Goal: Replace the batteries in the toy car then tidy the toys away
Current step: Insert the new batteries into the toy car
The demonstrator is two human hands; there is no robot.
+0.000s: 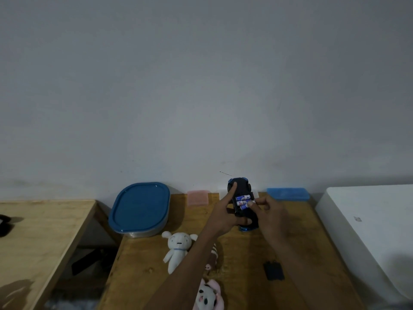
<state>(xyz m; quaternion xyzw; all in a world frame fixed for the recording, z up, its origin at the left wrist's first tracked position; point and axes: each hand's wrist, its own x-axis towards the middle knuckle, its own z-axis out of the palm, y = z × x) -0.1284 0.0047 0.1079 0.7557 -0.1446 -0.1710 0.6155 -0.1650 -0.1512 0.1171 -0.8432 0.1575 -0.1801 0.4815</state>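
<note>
Over the wooden surface, the left hand has its grip around the upturned toy car. The right hand pinches one blue-and-white battery in the compartment; its label is too blurred to read.

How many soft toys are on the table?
3: a white plush beside the blue-lidded container, a brown one mostly hidden under the left forearm, a pink-and-white one at the near edge.
</note>
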